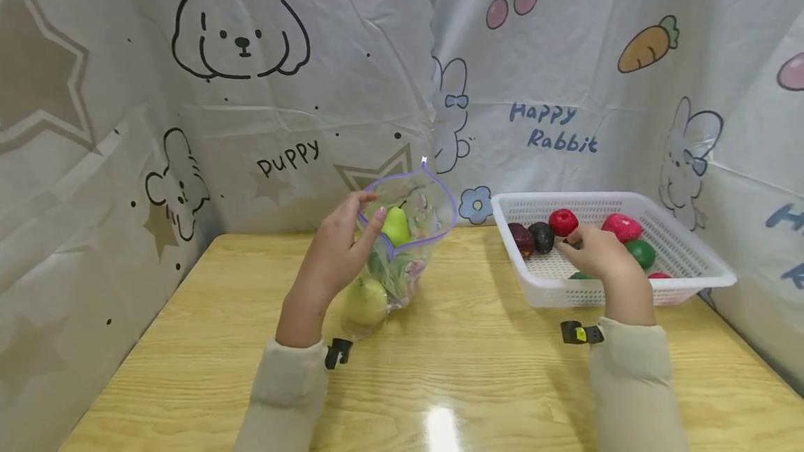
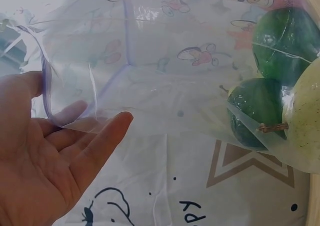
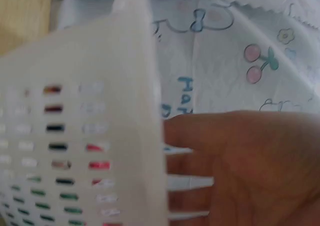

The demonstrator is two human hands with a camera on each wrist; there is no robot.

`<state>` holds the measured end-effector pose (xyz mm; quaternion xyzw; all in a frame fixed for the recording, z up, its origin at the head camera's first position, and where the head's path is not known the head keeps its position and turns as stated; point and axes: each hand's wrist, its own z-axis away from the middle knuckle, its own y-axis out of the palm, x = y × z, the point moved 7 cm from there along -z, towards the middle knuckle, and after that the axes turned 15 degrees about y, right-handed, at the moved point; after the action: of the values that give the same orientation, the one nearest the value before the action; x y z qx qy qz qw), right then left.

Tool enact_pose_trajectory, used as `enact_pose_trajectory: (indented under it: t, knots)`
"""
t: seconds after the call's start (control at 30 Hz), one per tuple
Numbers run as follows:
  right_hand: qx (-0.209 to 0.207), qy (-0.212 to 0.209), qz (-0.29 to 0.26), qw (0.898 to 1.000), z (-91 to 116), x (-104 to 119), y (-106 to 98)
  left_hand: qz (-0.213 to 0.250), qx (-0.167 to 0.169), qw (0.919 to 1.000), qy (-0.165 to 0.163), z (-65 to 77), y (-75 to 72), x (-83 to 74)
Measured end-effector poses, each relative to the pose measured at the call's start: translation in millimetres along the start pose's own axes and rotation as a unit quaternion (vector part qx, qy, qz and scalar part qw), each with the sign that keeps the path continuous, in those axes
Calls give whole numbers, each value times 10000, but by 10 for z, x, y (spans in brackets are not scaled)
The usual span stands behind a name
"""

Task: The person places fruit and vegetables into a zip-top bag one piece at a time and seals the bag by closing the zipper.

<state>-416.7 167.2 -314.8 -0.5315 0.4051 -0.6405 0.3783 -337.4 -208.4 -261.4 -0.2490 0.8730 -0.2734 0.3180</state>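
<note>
A clear zip bag (image 1: 411,277) with a purple-edged mouth stands gaping on the table. It contains a green pear (image 1: 396,227), a larger yellow-green pear-like fruit (image 1: 366,302) and dark green fruits (image 2: 257,113). My left hand (image 1: 342,243) touches the bag's mouth, its fingers loosely extended and the thumb apart from them. My right hand (image 1: 599,251) reaches over the near rim of a white basket (image 1: 691,283). Close to its fingertips lie a red fruit (image 1: 563,222) and a black fruit (image 1: 541,237). In the right wrist view the basket wall hides the fingertips; spread fingers show gaps.
Also in the basket are a dark purple fruit (image 1: 521,238), a pinkish-red fruit (image 1: 622,227) and a green fruit (image 1: 641,254). The wooden table (image 1: 490,368) meets a printed cloth backdrop (image 1: 283,110) at the back and sides.
</note>
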Motion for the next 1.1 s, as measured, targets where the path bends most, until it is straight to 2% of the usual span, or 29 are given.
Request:
enact_pose_trajectory:
  t: [0.1, 0.2, 0.53, 0.73, 1.1]
  knots:
    - [596, 556, 482, 9955, -25, -195, 69, 31, -11, 10000, -18, 3, 4, -6]
    - [848, 845, 691, 9904, -21, -294, 112, 52, 26, 10000, -48, 0, 3, -10]
    - [1011, 198, 768, 9917, -111, -81, 311, 43, 81, 9999, -75, 6, 0, -12]
    - [880, -152, 919, 9918, -178, 41, 413, 24, 136, 9999, -31, 0, 23, -23]
    - [837, -129, 901, 9923, -276, 46, 503, 0, 154, 9999, 31, -1, 40, -27]
